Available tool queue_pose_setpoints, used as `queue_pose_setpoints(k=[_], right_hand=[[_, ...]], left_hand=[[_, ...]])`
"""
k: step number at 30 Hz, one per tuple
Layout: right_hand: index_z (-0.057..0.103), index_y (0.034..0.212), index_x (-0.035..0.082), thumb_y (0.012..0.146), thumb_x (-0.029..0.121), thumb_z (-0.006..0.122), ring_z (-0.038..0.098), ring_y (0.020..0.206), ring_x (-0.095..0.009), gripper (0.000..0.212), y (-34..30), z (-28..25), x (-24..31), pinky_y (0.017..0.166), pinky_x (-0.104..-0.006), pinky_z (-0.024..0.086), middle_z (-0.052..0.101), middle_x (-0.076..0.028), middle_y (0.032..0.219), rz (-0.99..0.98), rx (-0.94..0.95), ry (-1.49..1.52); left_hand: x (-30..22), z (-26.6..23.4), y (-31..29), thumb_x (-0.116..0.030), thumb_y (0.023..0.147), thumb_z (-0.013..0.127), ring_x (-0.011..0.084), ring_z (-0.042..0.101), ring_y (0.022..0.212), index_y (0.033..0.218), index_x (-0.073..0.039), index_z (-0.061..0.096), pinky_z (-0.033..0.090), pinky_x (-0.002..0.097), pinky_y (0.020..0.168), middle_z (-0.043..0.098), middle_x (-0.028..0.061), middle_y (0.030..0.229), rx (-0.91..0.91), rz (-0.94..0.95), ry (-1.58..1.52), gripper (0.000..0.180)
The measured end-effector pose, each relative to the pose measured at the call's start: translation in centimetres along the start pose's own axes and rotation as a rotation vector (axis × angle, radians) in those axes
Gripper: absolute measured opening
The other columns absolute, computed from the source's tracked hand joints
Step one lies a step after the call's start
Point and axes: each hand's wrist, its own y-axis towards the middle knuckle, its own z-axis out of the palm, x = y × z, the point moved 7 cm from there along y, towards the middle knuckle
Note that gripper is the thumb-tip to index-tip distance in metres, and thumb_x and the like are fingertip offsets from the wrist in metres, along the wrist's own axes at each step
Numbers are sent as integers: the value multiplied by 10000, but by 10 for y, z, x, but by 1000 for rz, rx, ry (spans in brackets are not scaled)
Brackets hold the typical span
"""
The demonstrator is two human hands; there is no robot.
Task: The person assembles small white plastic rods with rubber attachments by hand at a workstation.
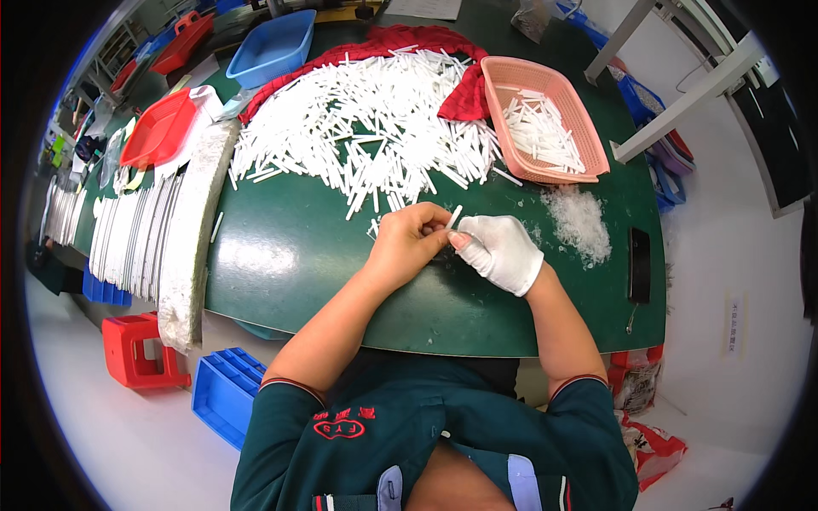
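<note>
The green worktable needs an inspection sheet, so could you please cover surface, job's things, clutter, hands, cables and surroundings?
Surface: green worktable, glossy, light reflecting at left.
Job's things: white stick where the fingertips of the left hand and right hand meet; heap of white sticks edged by red cloth; more in the pink basket.
Clutter: translucent shavings; black phone-like object near the right edge.
Hands: left bare; right gloved in white, thumb exposed; grips partly hidden.
Cables: none certain; a short strap trails from that object.
Surroundings: red stool and blue crate on the floor, left.
</note>
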Motion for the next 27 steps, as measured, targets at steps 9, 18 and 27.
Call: queue_pose_setpoints(k=[9, 18, 27], right_hand=[[586, 845, 53, 849, 341, 590, 618, 763, -331, 288, 2, -14, -15, 653, -409, 495, 618, -145, 817, 106, -189, -209], [576, 803, 56, 853, 315, 581, 611, 760, -324, 265, 4, -13, -8, 652, -414, 488, 605, -138, 783, 81, -165, -252], [582, 791, 64, 838, 321, 589, 613, 756, -299, 261, 6, -10, -5, 646, -404, 495, 596, -131, 770, 148, -99, -478]], left_hand=[[13, 12, -1, -73, 841, 654, 68, 560, 624, 967, 22, 621, 473, 213, 550, 611, 15, 742, 200, -314, -425, 161], [11, 16, -3, -64, 855, 630, 76, 562, 620, 997, 4, 634, 477, 220, 560, 616, 19, 760, 264, -345, -542, 157], [12, 17, -4, -46, 863, 612, 51, 537, 615, 1037, 6, 640, 467, 200, 558, 600, -5, 749, 252, -291, -452, 184]])
